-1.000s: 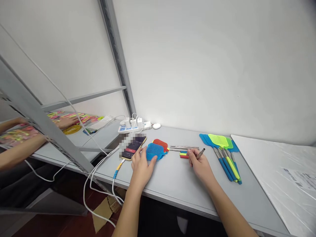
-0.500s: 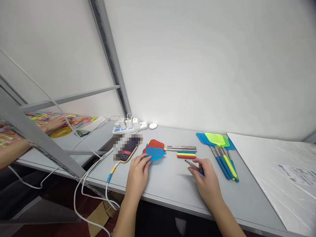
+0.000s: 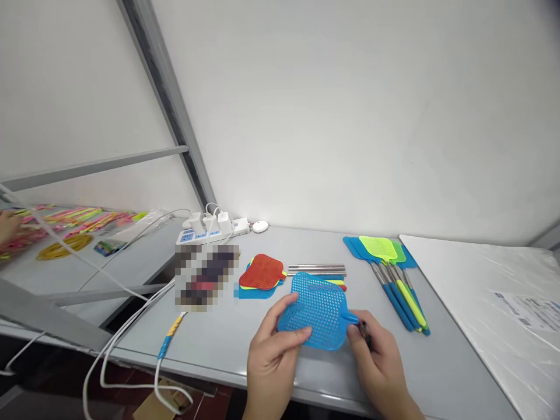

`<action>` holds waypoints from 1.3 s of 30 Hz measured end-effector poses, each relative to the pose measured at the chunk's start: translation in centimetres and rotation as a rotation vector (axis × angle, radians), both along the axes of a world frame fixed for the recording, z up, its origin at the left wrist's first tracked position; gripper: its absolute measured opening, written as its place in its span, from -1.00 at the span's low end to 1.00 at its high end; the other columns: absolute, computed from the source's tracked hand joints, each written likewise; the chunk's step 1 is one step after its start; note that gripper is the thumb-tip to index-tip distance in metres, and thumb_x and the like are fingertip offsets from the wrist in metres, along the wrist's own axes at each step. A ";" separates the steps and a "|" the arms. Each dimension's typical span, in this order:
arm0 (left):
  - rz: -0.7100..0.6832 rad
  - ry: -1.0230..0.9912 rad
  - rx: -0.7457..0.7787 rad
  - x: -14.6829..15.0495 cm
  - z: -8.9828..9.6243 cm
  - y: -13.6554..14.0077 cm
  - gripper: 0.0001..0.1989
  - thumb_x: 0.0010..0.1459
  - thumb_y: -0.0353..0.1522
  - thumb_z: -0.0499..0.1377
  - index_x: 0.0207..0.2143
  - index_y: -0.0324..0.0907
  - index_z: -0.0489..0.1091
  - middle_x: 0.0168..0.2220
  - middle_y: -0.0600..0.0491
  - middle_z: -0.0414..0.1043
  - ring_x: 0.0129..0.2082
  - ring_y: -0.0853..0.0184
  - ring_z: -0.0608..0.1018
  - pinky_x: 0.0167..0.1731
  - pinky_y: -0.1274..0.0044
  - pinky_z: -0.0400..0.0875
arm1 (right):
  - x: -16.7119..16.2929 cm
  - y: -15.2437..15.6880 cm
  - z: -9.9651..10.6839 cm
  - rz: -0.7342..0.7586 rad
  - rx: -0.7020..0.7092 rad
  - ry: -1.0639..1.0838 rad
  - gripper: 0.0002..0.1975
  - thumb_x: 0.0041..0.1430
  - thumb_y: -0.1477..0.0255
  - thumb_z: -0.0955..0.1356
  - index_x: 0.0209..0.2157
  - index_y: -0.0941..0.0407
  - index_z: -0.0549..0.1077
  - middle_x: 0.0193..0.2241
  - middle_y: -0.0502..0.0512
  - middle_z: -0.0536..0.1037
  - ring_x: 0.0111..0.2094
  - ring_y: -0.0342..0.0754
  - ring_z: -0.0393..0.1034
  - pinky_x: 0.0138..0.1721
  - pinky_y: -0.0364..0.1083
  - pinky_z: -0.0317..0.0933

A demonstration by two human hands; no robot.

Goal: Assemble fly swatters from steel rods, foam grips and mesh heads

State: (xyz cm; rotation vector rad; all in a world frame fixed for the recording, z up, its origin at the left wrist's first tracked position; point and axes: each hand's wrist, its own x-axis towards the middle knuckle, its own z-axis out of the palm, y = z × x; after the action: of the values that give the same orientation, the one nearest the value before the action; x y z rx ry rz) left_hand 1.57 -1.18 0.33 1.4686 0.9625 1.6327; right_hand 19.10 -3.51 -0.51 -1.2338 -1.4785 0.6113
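My left hand (image 3: 277, 350) pinches a blue perforated fly swatter head (image 3: 319, 318) by its broad edge, thumb on top. Opposite it, my right hand (image 3: 378, 353) is closed round a metal rod (image 3: 364, 331), whose end meets the short neck of the blue head; most of the rod is hidden in the fingers. Behind my left hand lies a small stack of swatter heads, a red one (image 3: 263, 272) on top with yellow and blue below. Several silver metal rods (image 3: 315, 268) lie past the held head, and coloured grips (image 3: 340, 283) are partly covered by it.
Finished-looking fly swatters (image 3: 396, 286) lie fanned at the right, beside a large white wrapped sheet (image 3: 476, 291). A power strip (image 3: 214, 230), a blurred-out phone (image 3: 207, 280) and white cables (image 3: 131, 324) occupy the left. Another person's hand (image 3: 7, 226) is at a neighbouring table.
My left hand has lifted the blue head off the stack and brought it right and nearer. My right hand's rod now meets its neck. The view has shifted to the right.
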 end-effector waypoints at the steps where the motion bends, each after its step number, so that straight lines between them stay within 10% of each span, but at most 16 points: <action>1: -0.024 -0.050 -0.022 0.3 0.4 0.1 -0.91 -0.03 -0.41 0.36 -0.52 -0.02 0.60 0.00 -0.06 0.49 -0.08 0.07 0.56 -0.18 0.32 0.53 | 0.0 -0.1 0.1 -0.018 -0.007 0.046 -0.75 0.28 0.23 0.23 -0.34 0.06 0.43 -0.57 -0.01 0.41 -0.56 -0.07 0.27 -0.52 -0.14 0.18; 8: -0.253 -0.283 -0.166 0.1 2.5 0.9 -0.88 -0.18 -0.38 0.43 -0.60 -0.08 0.53 0.19 -0.07 0.29 0.02 -0.13 0.49 -0.26 0.23 0.55 | -0.2 -0.3 0.2 -0.105 -0.083 0.239 -0.72 0.21 0.14 0.27 -0.37 0.06 0.41 -0.53 0.04 0.41 -0.52 -0.05 0.27 -0.52 -0.13 0.19; 14: -0.351 -0.840 -0.375 3.4 2.2 -0.5 -0.35 -0.14 -0.16 0.36 0.08 0.16 0.36 0.17 -0.03 0.33 0.15 -0.06 0.39 -0.01 0.13 0.40 | 0.1 0.5 -0.7 -0.055 -0.036 -0.098 -0.67 0.23 0.19 0.26 -0.54 0.06 0.29 -0.66 -0.06 0.24 -0.62 -0.13 0.13 -0.59 -0.17 0.06; 17: -0.504 -0.952 -0.430 5.9 1.3 -0.8 -0.38 -0.21 -0.15 0.39 -0.02 -0.06 0.45 0.04 -0.12 0.44 0.07 -0.05 0.45 0.04 0.17 0.36 | 0.3 0.4 -0.9 -0.124 0.044 -0.200 -0.67 0.23 0.23 0.27 -0.57 0.05 0.23 -0.69 -0.10 0.19 -0.66 -0.15 0.09 -0.62 -0.18 0.04; 22: -0.321 -0.940 -0.663 6.9 1.5 -0.3 -0.75 0.10 -0.28 0.29 -0.20 -0.23 0.46 -0.17 -0.12 0.54 -0.13 0.15 0.58 -0.03 0.30 0.42 | 0.5 0.2 -0.6 -0.119 0.096 -0.286 -0.73 0.22 0.26 0.28 -0.52 0.04 0.26 -0.69 -0.10 0.27 -0.67 -0.14 0.17 -0.62 -0.19 0.09; 28: -0.021 -1.032 -0.384 4.5 4.3 0.7 -0.65 0.16 -0.24 0.25 -0.01 -0.09 0.38 -0.10 0.00 0.51 -0.26 0.30 0.61 -0.08 0.30 0.48 | 0.4 0.5 -0.9 -0.152 -0.035 -0.344 -0.73 0.11 0.13 0.37 -0.38 0.02 0.31 -0.64 -0.11 0.37 -0.62 -0.07 0.32 -0.57 -0.16 0.21; 39: 0.036 -0.904 -0.276 5.3 4.6 -0.4 -0.61 0.19 -0.12 0.18 0.03 -0.02 0.33 -0.21 0.03 0.55 -0.33 0.27 0.62 -0.16 0.27 0.49 | 0.1 0.2 -0.1 -0.031 0.054 -0.431 -0.80 0.33 0.31 0.20 -0.32 0.05 0.37 -0.48 0.00 0.46 -0.48 -0.08 0.36 -0.46 -0.15 0.17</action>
State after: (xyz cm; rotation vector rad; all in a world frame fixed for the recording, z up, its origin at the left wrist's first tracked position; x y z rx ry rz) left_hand 6.87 -1.57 4.96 0.4189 0.6362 1.8207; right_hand 19.20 -3.28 -0.65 -1.4014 -1.8121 0.2907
